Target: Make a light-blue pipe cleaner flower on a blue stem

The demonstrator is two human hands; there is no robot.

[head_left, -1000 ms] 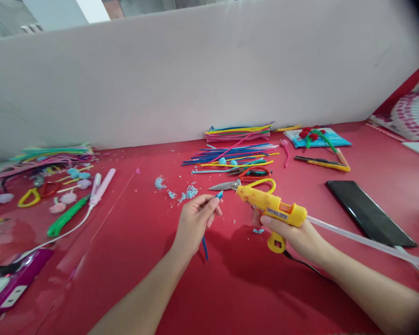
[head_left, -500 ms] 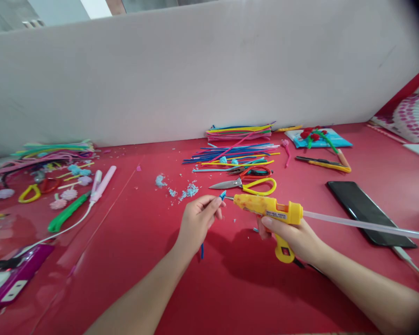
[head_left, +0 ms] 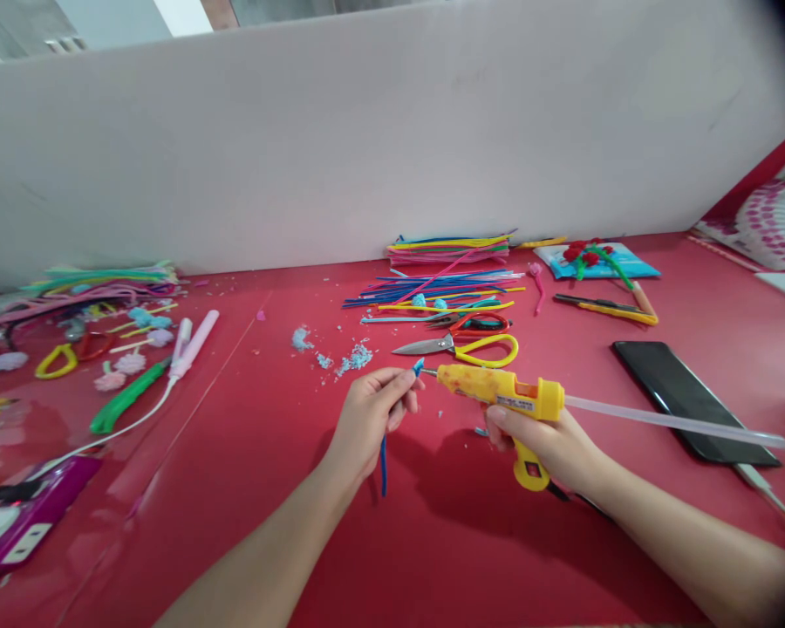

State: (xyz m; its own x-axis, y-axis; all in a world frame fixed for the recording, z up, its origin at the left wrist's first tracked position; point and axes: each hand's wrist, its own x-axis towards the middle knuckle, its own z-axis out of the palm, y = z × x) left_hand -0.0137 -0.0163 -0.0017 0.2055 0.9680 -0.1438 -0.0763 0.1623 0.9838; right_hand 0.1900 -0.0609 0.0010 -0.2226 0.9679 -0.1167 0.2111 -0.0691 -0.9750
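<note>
Head, glue gun (head_left: 481,382) in right hand (head_left: 549,438)

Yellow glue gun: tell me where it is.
In the head view, the yellow glue gun is right of centre in the right hand, its nozzle at the blue pipe cleaner in the left hand.

Yellow glue gun (head_left: 481,382), blue stem (head_left: 384,471), red tabletop (head_left: 235,436)

Scissors (head_left: 454,347) behind the glue gun (head_left: 479,381), phone (head_left: 662,380) rightward.
</note>
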